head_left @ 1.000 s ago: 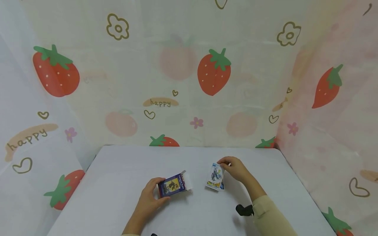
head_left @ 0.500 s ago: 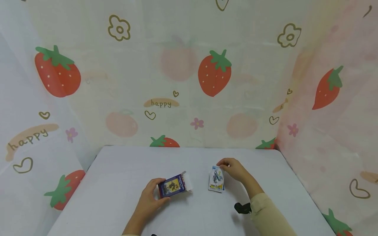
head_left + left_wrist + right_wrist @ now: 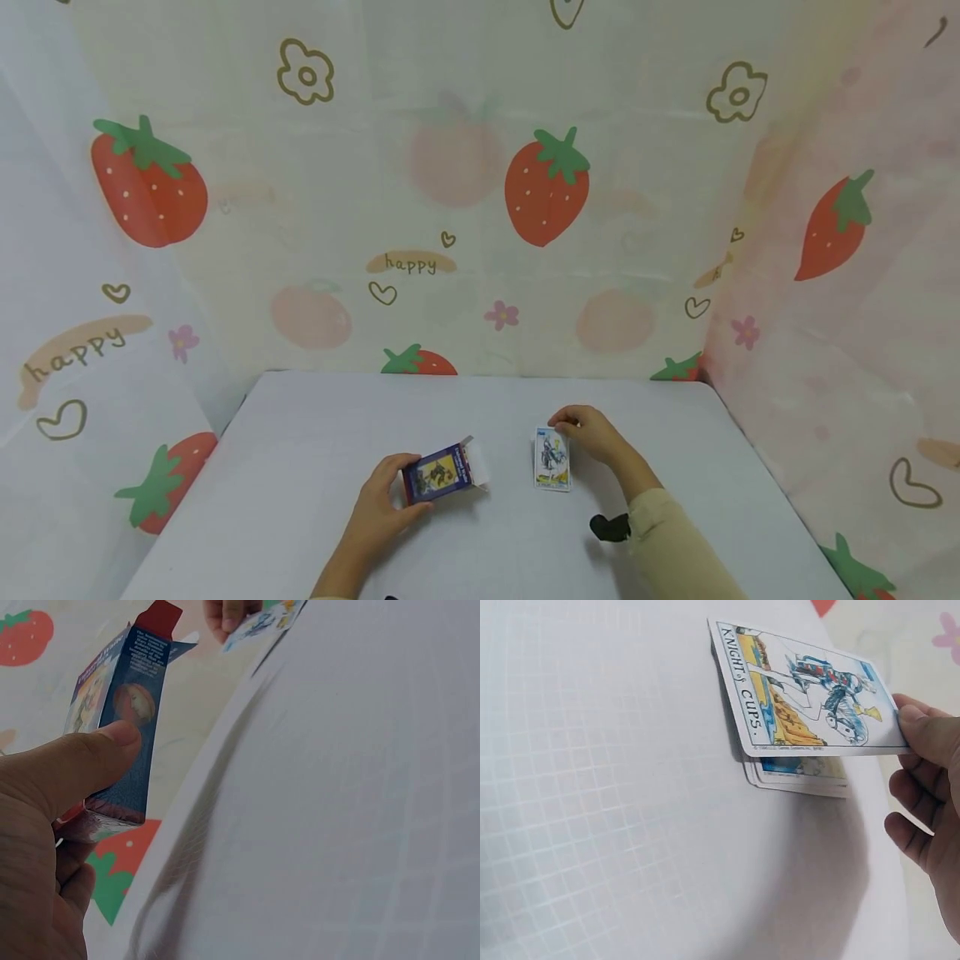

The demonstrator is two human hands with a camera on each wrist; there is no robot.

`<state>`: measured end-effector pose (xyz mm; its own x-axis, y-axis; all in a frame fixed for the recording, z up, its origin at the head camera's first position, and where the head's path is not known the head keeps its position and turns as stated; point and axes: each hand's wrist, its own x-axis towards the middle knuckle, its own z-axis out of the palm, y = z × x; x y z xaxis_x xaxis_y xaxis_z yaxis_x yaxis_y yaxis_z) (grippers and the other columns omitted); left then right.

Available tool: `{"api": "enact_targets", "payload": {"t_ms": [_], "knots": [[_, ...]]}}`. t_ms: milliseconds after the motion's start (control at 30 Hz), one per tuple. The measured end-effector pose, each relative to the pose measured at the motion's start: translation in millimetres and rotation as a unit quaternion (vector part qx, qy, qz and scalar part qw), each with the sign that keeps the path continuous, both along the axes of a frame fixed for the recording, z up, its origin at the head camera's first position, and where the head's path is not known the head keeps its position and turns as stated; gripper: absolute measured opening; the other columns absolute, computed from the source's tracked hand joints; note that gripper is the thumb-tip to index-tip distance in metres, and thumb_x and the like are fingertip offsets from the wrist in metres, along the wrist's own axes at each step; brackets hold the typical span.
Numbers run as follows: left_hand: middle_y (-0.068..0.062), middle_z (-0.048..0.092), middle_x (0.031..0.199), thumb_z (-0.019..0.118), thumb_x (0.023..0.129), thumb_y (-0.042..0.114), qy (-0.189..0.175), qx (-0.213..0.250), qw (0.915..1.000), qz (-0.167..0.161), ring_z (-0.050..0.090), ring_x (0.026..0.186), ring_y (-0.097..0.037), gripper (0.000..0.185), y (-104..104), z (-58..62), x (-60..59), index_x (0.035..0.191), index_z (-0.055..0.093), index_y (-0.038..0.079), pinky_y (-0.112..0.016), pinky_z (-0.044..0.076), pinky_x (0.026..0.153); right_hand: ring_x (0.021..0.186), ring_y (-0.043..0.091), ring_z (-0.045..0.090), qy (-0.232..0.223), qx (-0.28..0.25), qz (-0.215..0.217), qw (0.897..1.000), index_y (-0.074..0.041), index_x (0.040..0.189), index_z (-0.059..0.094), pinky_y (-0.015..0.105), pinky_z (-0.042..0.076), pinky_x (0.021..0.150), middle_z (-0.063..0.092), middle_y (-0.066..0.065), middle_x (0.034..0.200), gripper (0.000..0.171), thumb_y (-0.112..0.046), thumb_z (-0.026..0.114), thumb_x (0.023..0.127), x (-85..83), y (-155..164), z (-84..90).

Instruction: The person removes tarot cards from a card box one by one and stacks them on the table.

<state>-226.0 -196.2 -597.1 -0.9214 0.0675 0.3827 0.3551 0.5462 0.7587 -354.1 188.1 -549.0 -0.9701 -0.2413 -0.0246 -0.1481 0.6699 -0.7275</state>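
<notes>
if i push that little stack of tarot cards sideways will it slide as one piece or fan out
Probably fans out: the stack of tarot cards is loose, and lower cards already peek out unevenly beneath the Knight of Cups card. The faces look glossy, so they likely slip over each other. That top card, pinched by the right hand, looks thin and light, and would likely flex when lifted.

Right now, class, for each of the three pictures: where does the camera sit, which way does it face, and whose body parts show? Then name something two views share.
Head: worn on the head, looking forward and down at the table; both forearms, left hand on the card box, right hand on the cards.
Left wrist: low beside the left hand, looking along the box; thumb shows.
Right wrist: close to the table, facing the Knight of Cups card; fingertips show.
Shared: left wrist and head both show the box and the right hand's cards.
</notes>
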Motion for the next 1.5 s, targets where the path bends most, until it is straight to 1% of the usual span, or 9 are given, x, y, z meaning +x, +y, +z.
{"api": "enact_targets", "payload": {"t_ms": [267, 400, 567, 733, 867, 1000, 1133, 1300, 1500], "knots": [[0.001, 0.062, 0.136, 0.096, 0.067, 0.016, -0.012, 0.006, 0.9999, -0.001, 0.056, 0.135, -0.026, 0.076, 0.1, 2.6, 1.0, 0.133, 0.061, 0.020, -0.052, 0.042, 0.118, 0.094, 0.015, 0.062, 0.029, 0.008, 0.018, 0.999, -0.010, 0.103, 0.075, 0.036, 0.054, 0.085, 0.072, 0.000, 0.100, 0.011, -0.012, 0.065, 0.100, -7.1, 3.5, -14.4], [0.000, 0.062, 0.137, 0.096, 0.067, 0.017, -0.013, 0.003, 0.9999, -0.002, 0.056, 0.135, -0.027, 0.076, -0.1, 2.3, 1.4, 0.134, 0.060, 0.019, -0.053, 0.042, 0.118, 0.094, 0.015, 0.062, 0.027, 0.012, 0.008, 1.000, -0.009, 0.101, 0.076, 0.038, 0.054, 0.087, 0.072, 0.000, 0.099, 0.009, -0.010, 0.067, 0.098, -9.9, 3.0, -21.6], [0.001, 0.062, 0.136, 0.096, 0.067, 0.017, -0.011, 0.003, 0.9999, -0.003, 0.056, 0.135, -0.026, 0.076, -0.5, 1.5, 1.9, 0.134, 0.060, 0.020, -0.051, 0.042, 0.118, 0.090, 0.015, 0.061, 0.035, 0.014, -0.002, 0.999, -0.009, 0.098, 0.076, 0.037, 0.055, 0.085, 0.072, 0.001, 0.096, 0.009, -0.006, 0.068, 0.097, -10.4, -0.6, -25.9], [0.002, 0.062, 0.135, 0.097, 0.066, 0.016, -0.002, 0.007, 1.0000, -0.006, 0.057, 0.133, -0.025, 0.076, -0.3, 1.4, 3.0, 0.133, 0.061, 0.020, -0.050, 0.042, 0.118, 0.089, 0.014, 0.059, 0.045, 0.028, -0.006, 0.999, -0.010, 0.097, 0.077, 0.035, 0.053, 0.084, 0.071, 0.000, 0.094, 0.010, -0.007, 0.067, 0.097, -9.6, -3.4, -28.4], [0.003, 0.062, 0.134, 0.097, 0.066, 0.016, 0.005, 0.004, 1.0000, -0.006, 0.057, 0.133, -0.024, 0.076, -0.4, 0.3, 3.0, 0.133, 0.061, 0.019, -0.049, 0.043, 0.117, 0.090, 0.015, 0.058, 0.064, 0.051, -0.003, 0.997, -0.012, 0.096, 0.077, 0.039, 0.051, 0.086, 0.070, -0.001, 0.093, 0.011, -0.007, 0.067, 0.097, -9.4, -4.0, -30.5], [0.003, 0.063, 0.134, 0.096, 0.066, 0.016, 0.007, 0.003, 1.0000, -0.005, 0.058, 0.132, -0.024, 0.075, -0.7, 0.5, 2.6, 0.133, 0.061, 0.018, -0.050, 0.043, 0.117, 0.091, 0.016, 0.058, 0.074, 0.061, 0.000, 0.995, -0.013, 0.096, 0.077, 0.041, 0.051, 0.087, 0.069, -0.002, 0.093, 0.011, -0.007, 0.068, 0.097, -9.7, -4.0, -32.2], [0.003, 0.062, 0.136, 0.096, 0.067, 0.016, 0.000, 0.002, 1.0000, -0.003, 0.056, 0.134, -0.025, 0.076, -0.4, 1.9, 2.2, 0.133, 0.060, 0.021, -0.050, 0.043, 0.117, 0.094, 0.016, 0.058, 0.078, 0.067, 0.002, 0.995, -0.015, 0.098, 0.077, 0.040, 0.051, 0.089, 0.069, -0.003, 0.095, 0.011, -0.010, 0.068, 0.098, -10.0, -3.8, -33.8], [0.002, 0.061, 0.137, 0.096, 0.067, 0.017, -0.015, 0.003, 0.9999, -0.001, 0.055, 0.136, -0.027, 0.076, 0.3, 4.3, 2.2, 0.134, 0.060, 0.020, -0.052, 0.042, 0.118, 0.098, 0.016, 0.059, 0.077, 0.061, -0.003, 0.995, -0.016, 0.100, 0.077, 0.040, 0.052, 0.091, 0.068, -0.004, 0.097, 0.012, -0.011, 0.067, 0.099, -9.0, -3.7, -35.4], [0.002, 0.060, 0.138, 0.096, 0.067, 0.017, -0.022, 0.001, 0.9998, 0.001, 0.054, 0.137, -0.027, 0.076, 0.2, 4.5, 2.4, 0.135, 0.060, 0.020, -0.052, 0.041, 0.119, 0.095, 0.016, 0.057, 0.098, 0.065, 0.000, 0.993, -0.016, 0.100, 0.077, 0.038, 0.049, 0.087, 0.068, -0.003, 0.095, 0.011, -0.012, 0.068, 0.098, -9.1, -3.6, -39.9]]}}
